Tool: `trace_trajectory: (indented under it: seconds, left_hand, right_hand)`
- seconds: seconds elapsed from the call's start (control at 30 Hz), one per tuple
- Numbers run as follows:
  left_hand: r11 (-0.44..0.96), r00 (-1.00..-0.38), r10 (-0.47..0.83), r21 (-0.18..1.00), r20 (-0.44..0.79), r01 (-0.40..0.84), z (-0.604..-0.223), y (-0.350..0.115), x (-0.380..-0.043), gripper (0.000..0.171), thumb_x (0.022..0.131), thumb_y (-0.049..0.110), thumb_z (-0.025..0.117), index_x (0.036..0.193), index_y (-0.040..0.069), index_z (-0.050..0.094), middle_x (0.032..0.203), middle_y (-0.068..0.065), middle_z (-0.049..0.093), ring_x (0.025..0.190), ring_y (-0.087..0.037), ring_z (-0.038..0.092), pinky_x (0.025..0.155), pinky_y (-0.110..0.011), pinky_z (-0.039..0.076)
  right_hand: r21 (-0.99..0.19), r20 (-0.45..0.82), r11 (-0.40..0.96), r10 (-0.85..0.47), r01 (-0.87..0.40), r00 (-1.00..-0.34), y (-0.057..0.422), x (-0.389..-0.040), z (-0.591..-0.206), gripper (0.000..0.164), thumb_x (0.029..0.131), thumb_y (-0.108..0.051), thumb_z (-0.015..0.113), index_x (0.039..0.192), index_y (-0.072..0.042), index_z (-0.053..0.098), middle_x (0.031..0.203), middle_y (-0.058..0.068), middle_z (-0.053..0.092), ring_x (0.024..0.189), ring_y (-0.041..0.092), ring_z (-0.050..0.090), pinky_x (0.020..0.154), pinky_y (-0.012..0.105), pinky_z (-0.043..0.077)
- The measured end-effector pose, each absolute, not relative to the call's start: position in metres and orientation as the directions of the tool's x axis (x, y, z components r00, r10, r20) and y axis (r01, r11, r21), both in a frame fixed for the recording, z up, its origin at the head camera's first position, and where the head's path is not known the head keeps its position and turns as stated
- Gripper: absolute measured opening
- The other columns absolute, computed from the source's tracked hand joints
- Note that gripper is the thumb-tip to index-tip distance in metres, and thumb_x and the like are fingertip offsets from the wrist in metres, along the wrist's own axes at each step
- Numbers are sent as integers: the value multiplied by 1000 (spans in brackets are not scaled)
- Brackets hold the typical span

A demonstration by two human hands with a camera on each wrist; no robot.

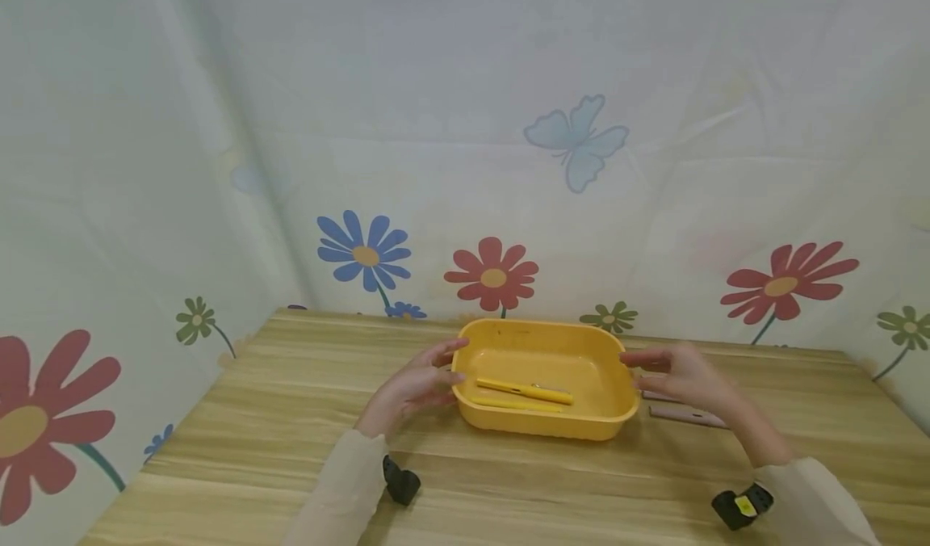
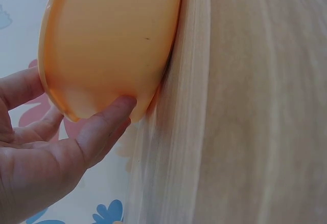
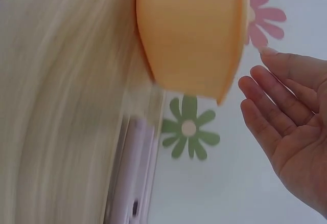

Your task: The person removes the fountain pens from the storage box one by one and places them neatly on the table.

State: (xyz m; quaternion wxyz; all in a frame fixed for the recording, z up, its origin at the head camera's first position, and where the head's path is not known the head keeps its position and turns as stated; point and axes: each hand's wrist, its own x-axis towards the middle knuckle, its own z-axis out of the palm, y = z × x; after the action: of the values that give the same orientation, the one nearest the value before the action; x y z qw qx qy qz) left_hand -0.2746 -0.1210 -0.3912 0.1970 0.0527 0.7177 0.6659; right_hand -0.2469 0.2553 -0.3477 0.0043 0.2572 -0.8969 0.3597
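Observation:
A yellow plastic basin rests on the wooden table, with a yellow pen with a clip and a second slim yellow pen lying inside. My left hand is at its left end, fingers spread and only slightly bent. In the left wrist view, one fingertip lies against the basin's outer wall and another finger reaches its rim. Over at the right end, my right hand holds nothing; the right wrist view shows its fingers extended, apart from the basin.
Pale mauve pens lie on the table to the right of the basin, partly beneath the right hand in the head view. Behind the table hangs a white cloth printed with flowers and a butterfly. Each wrist wears a black strap-on camera.

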Motion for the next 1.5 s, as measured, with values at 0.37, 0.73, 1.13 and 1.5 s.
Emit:
trace_trajectory:
  seconds: [0.37,0.73,1.13,1.5]
  left_hand:
    - [38,-903,381,979,-200,-201,-390,-119,-276,61,86,-4,52,141,10,31,145,-22,23,118,-36,42,92,-47,43]
    - [54,-906,369,978,-206,-200,-390,-120,-276,61,85,-2,53,141,12,33,145,-20,24,119,-37,42,92,-48,43]
    - [26,-909,361,977,-207,-212,-391,-119,-277,59,85,-4,54,139,12,36,144,-20,27,115,-34,46,90,-44,46]
    - [28,-907,362,976,-213,-218,-391,-120,-277,59,86,-4,53,140,12,35,145,-20,25,117,-35,44,91,-46,44]
  right_hand:
    - [-613,188,588,-539,-527,-821,218,-261,-356,35,79,-5,68,110,8,61,108,21,63,98,33,61,81,40,50]
    - [-612,185,539,-614,-578,-768,189,-272,-365,33,78,0,67,108,11,61,107,24,62,95,34,62,80,41,50]
    - [-570,160,570,-630,-592,-760,159,-284,-379,28,78,-1,67,105,6,65,100,17,67,90,28,63,78,39,52]
    - [-524,149,581,-657,-623,-739,141,-288,-383,26,76,0,66,101,6,67,94,15,69,84,24,63,72,33,53]
